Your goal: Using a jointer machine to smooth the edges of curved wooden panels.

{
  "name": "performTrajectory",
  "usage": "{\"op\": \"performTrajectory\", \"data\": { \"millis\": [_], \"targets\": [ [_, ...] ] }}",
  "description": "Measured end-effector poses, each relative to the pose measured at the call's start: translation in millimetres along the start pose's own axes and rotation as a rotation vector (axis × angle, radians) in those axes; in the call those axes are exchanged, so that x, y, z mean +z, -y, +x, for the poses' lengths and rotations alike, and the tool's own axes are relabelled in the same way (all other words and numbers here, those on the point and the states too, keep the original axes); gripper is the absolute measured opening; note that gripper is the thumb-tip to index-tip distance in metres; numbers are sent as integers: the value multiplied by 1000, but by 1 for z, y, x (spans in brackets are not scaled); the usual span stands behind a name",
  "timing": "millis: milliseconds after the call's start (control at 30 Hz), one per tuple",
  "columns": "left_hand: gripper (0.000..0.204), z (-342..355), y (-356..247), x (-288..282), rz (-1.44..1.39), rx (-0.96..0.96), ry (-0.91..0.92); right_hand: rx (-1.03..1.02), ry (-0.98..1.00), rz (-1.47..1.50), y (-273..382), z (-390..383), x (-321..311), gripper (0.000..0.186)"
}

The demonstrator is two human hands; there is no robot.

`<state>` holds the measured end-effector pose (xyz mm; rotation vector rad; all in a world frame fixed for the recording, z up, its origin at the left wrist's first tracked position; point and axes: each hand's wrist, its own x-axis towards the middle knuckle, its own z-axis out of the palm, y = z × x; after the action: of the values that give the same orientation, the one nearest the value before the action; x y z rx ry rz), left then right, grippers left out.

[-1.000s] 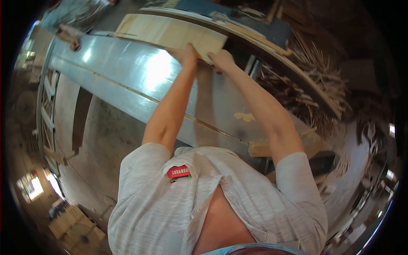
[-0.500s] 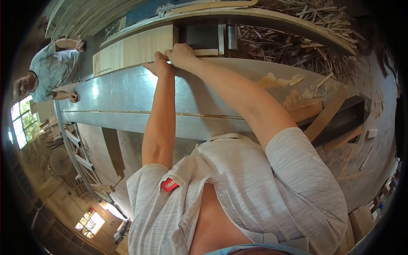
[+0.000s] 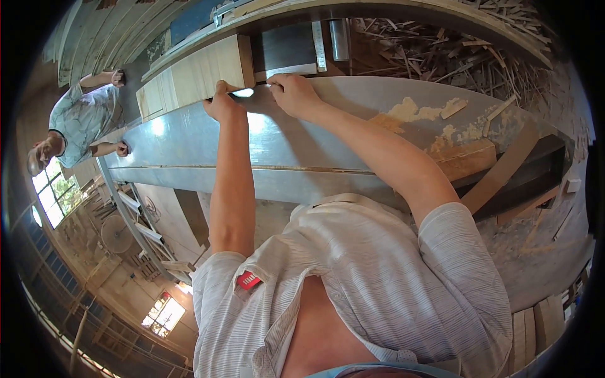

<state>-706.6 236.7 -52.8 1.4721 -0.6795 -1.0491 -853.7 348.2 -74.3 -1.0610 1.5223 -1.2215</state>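
Observation:
A row of pale wooden boards [image 3: 198, 72] lies along the far edge of a long grey metal machine bed [image 3: 302, 138]. At its right end, my left hand [image 3: 225, 106] is closed against the near lower edge of the boards, thumb pointing away from me. Just to the right, my right hand [image 3: 295, 96] has its fingers curled at the near side of a thin pale strip [image 3: 287, 70]. What lies inside those right fingers is hidden. Between my hands shows a gap, with a bright reflection on the metal below it.
A co-worker [image 3: 85, 120] stands at the far left end, one hand on the bed. Wood offcuts [image 3: 435, 60] are heaped at the back right. Sawdust [image 3: 422, 110] and a wooden block [image 3: 466, 159] lie on the bed's right part. A long rail [image 3: 353, 9] runs behind the boards.
My right hand has moved from beside my left hand, away from the boards' end, to the right. The left hand stays at the boards. My view has shifted slightly.

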Motion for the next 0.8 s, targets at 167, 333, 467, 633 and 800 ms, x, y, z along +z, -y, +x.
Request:
{"op": "performTrajectory", "data": {
  "millis": [167,333,467,633,800],
  "targets": [
    [48,0,-1,-5,9,27,45,-35,38,-39,-5,0,2,29],
    [53,-1,-5,-9,-8,25,46,-45,44,-44,-1,-3,1,27],
    [56,-7,-7,0,73,-62,-1,-88,20,-78,-3,-3,-4,27],
    [54,0,-2,7,143,-37,-7,-162,-7,-92,-16,1,-4,25],
    [56,6,0,-1,381,128,-105,-47,97,-44,-12,17,-1,25]
  ]
}}
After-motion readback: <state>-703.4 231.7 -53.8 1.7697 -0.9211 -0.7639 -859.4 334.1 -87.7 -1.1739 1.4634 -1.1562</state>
